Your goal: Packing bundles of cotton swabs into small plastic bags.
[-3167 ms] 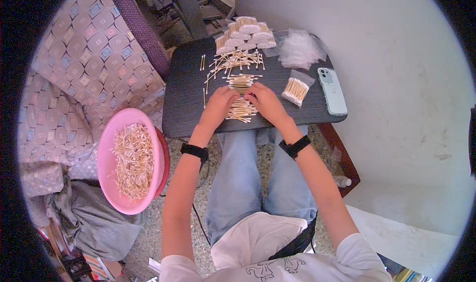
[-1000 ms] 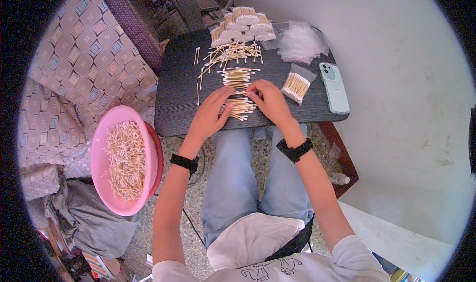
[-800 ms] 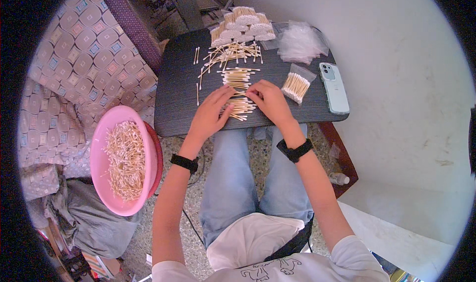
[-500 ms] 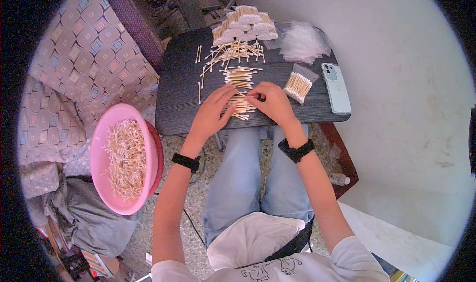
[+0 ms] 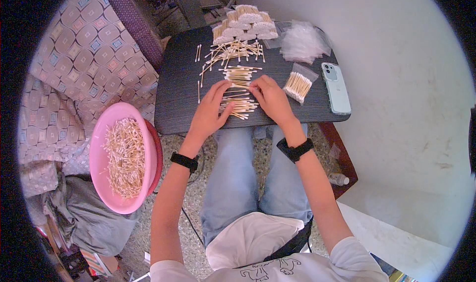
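Note:
On the dark table, cotton swabs lie in two rough rows, a farther bunch (image 5: 239, 75) and a nearer bunch (image 5: 242, 105). My left hand (image 5: 212, 111) rests at the left ends of the nearer bunch, fingers stretched out and thumb apart. At the right ends, my right hand (image 5: 272, 99) has thumb and fingertips pinched together at a cotton swab (image 5: 240, 90) that lies crosswise between both hands. The exact grip is partly hidden by the fingers. Beyond the rows is a loose heap of cotton swabs (image 5: 233, 53).
Filled packs of swabs (image 5: 245, 24) are stacked at the table's far edge, beside clear plastic bags (image 5: 305, 41). A single filled bag (image 5: 299, 83) and a phone (image 5: 336, 88) lie at the right. A pink basin (image 5: 99, 175) full of swabs stands left of the table.
Both hands have shifted slightly away from me, toward the gap between the two bunches. The right fingertips have come off the nearer bunch's middle, showing more of its swabs.

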